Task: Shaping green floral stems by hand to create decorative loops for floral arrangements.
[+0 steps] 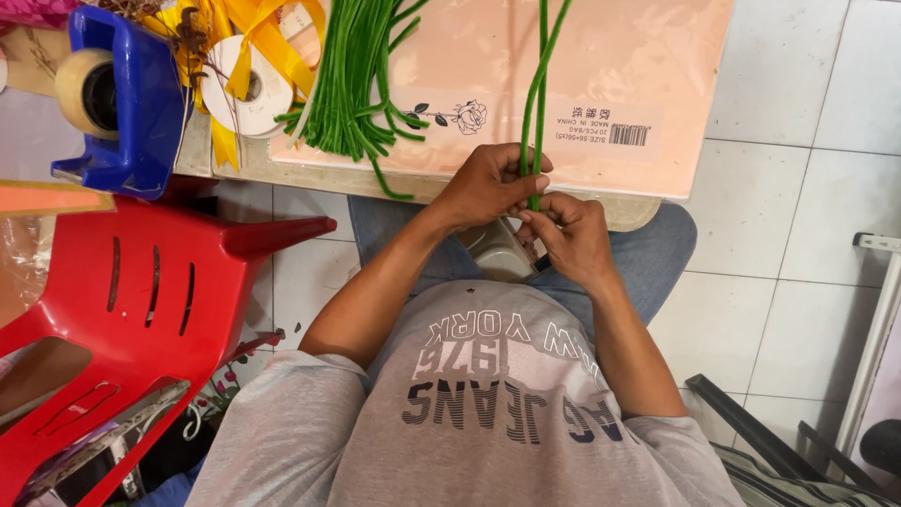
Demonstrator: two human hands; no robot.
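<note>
My left hand (483,185) and my right hand (570,235) meet just in front of my lap, both closed around the lower ends of two thin green pipe-cleaner stems (537,89) that rise up over the table. A loose bundle of several more green stems (357,80) lies to the left on a flat pack of peach-coloured paper (657,66) that covers the small table.
A blue tape dispenser (122,99) with a roll of tape stands at the upper left, next to a white spool of yellow ribbon (251,84). A red plastic chair (131,310) is at my left. White floor tiles (807,188) and a metal frame (878,310) are to the right.
</note>
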